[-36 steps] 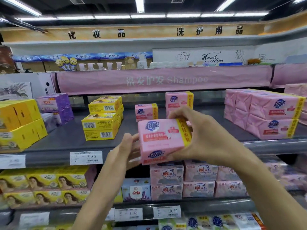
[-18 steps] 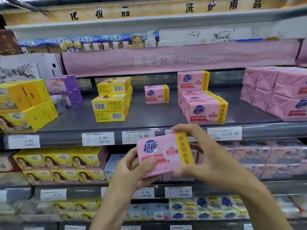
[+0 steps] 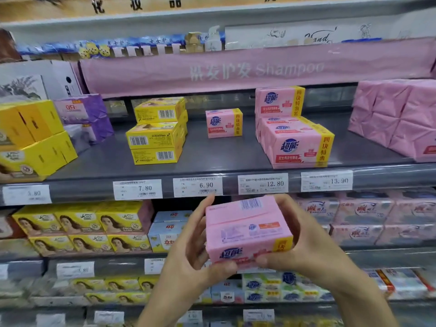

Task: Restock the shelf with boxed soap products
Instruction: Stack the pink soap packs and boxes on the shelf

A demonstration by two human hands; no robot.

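Note:
I hold a pink soap pack (image 3: 247,230) with both hands, below the front edge of the grey shelf (image 3: 224,152). Its barcoded back face is turned up toward me. My left hand (image 3: 188,253) grips its left side, thumb under the front edge. My right hand (image 3: 306,246) wraps its right side. On the shelf above stand more of the same pink packs: a stack of them (image 3: 295,140) at the right and a single pack (image 3: 224,122) in the middle.
Yellow soap boxes (image 3: 158,131) are stacked left of the single pink pack, purple packs (image 3: 82,114) and larger yellow boxes (image 3: 30,135) further left. Big pink bundles (image 3: 396,116) fill the shelf's right end. Price tags (image 3: 198,187) line the shelf edge. Lower shelves are full.
The pack has come down lower in front of the second shelf and has been tipped, so its back face with the barcode now shows instead of the printed front. Both hands kept hold.

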